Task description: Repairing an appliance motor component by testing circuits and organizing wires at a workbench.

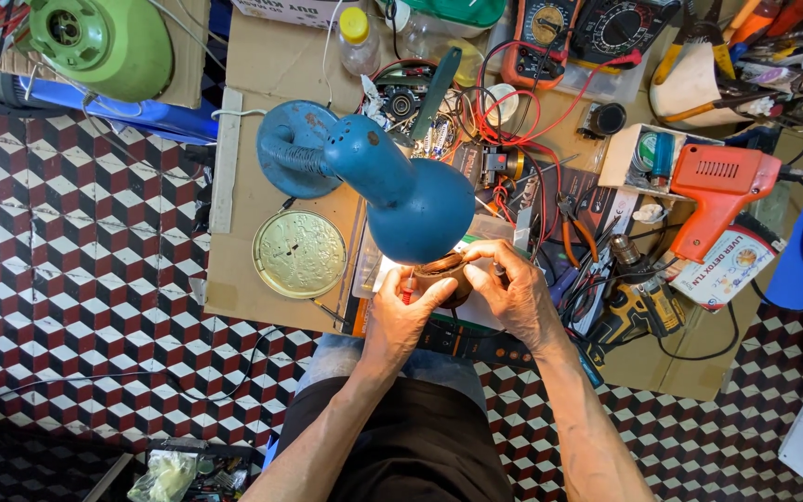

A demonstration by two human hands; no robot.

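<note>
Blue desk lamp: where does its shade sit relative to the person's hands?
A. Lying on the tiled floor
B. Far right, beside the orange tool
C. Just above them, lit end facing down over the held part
C: the blue desk lamp hangs directly over the left hand and right hand, which hold a small round brown part in its light.

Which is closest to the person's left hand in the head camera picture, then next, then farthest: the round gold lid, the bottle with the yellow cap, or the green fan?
Starting from the left hand:
1. Round gold lid, just to the left of the hand on the cardboard.
2. Bottle with the yellow cap, far up at the back of the bench.
3. Green fan, in the top left corner.
</note>
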